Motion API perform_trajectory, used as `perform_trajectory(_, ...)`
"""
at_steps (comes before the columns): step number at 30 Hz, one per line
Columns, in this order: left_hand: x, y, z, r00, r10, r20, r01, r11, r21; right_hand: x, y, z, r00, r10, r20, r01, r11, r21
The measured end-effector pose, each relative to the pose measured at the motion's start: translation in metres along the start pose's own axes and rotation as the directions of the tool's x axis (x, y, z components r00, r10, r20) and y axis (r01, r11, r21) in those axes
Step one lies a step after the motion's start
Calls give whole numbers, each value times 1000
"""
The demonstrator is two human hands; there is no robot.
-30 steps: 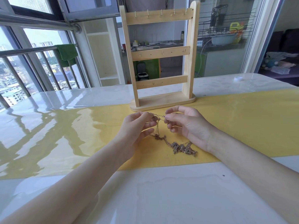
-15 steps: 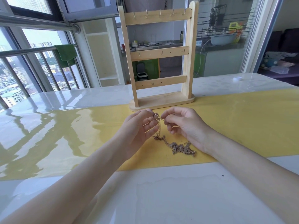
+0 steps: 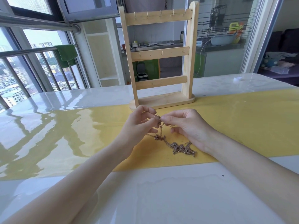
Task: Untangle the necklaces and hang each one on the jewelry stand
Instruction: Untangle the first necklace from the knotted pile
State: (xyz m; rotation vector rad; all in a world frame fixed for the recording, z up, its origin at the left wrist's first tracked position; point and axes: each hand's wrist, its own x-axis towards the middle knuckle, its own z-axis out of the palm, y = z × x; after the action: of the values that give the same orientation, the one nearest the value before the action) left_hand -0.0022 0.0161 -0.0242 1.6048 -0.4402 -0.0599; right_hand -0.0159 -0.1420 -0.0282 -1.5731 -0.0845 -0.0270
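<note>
A tangle of thin gold necklaces lies on the yellow runner, with one strand rising to my fingertips. My left hand and my right hand meet just above the runner, and each pinches the raised end of the chain between thumb and fingers. The wooden jewelry stand is upright right behind my hands. It has three crossbars with small hooks, and nothing hangs on any of them.
The glossy white table reaches to the near edge. A small white cap lies at the far right of the table. A balcony railing and windows are on the left, a glass door behind the stand.
Both hands have drawn a little closer together at the chain's raised end. The tangle on the runner has barely shifted.
</note>
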Motion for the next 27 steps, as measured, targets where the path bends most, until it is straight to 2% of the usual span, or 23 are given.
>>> perform_trajectory(6, -1, -5, 2, 997, 73, 31, -77, 983, 165, 0, 0, 0, 998, 4, -62, -10, 996, -93)
perform_trajectory(11, -2, -2, 3, 998, 60, 18, -62, 988, 138, 2, -3, 0, 999, 31, 29, -33, 996, 86)
perform_trajectory(15, -3, 0, 3, 1000, -8, 9, 7, 996, 86, 2, -5, -1, 998, 41, 46, -47, 987, 152)
perform_trajectory(19, -3, 1, 3, 997, -76, 3, 76, 997, -12, 2, -2, -2, 997, 11, 76, -20, 992, 121)
perform_trajectory(27, -4, 2, 5, 988, -153, -7, 153, 988, 19, 1, 1, -1, 996, -49, 72, 49, 999, -7)
